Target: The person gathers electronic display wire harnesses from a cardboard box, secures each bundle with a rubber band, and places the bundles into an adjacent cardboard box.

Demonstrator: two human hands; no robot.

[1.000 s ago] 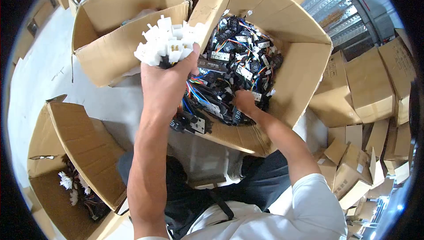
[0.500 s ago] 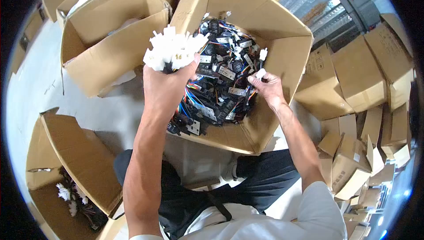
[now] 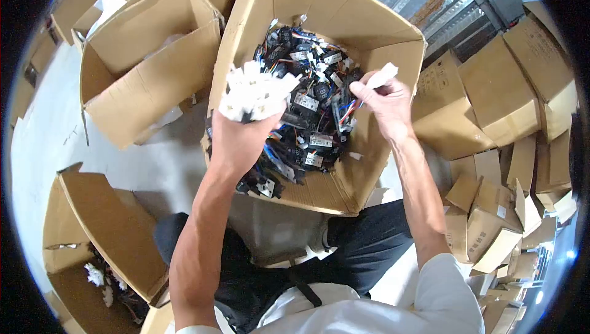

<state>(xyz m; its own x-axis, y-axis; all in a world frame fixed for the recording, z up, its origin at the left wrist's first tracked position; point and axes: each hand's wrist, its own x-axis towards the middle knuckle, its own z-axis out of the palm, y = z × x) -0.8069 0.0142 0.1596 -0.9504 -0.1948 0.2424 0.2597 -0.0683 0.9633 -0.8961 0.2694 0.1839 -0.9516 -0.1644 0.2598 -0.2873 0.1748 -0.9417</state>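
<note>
left hand (image 3: 241, 137) clenches blocky white plastic connectors (image 3: 255, 93) | right hand (image 3: 386, 103) pinches single white connector (image 3: 382, 75) | corrugated cardboard box (image 3: 369, 26)

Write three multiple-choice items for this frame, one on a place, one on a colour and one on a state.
1. Where do the loose wired parts lie?
A. in the open cardboard box in front of the person
B. on the bare floor
C. on a shelf

2. What colour are the connectors bunched in the left hand?
A. red
B. white
C. green

3. How is the right hand?
A. flat on the floor
B. hanging with nothing in it
C. raised, pinching one white connector

Answers: 1 A, the cardboard box walls ring the pile. 2 B, the bunch of connectors above the fist is white. 3 C, the white connector sticks out of its fingertips.
</note>
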